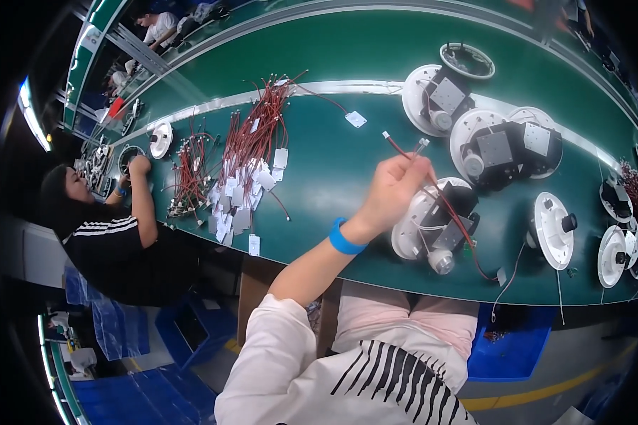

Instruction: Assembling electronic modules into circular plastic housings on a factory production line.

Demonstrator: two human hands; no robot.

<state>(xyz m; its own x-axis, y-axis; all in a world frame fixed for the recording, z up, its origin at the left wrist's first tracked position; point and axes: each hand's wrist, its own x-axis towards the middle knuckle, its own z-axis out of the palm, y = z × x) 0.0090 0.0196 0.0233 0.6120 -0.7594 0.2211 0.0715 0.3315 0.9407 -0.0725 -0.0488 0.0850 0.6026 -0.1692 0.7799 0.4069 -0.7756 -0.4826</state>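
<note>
Over at the table's (326,191) left end, a co-worker (106,244) in a dark top sits at the near edge, a forearm up. Just right of there, a white round part (161,140), then a smaller tangle of red leads (190,170), then the big bundle of red cables (262,117), its pale tags (234,195) fanned toward the near edge, one lone tag (356,119) lying off to the right.

And here's the action: the left hand (398,185), blue band (347,238) at the wrist, out over the middle of the table, fingers closed, pinching a reddish cable (452,211) close to its upper end. A small white connector (386,134) pokes up past the fingers, with another beside it; whose lead that one is, I can't tell. The right hand isn't in view, so no call on its grip; the left is the nearer one.

Now the key relation, as I judge it: the cable's long axis slants from the far left down toward the near right, passing across the black-and-white housing (443,223) just right of the hand and nearer the near edge. Farther right, more housings (500,145) on the far side, a tilted white disc (553,230) by the near edge, and a cluster of discs (612,256) at the right end.
</note>
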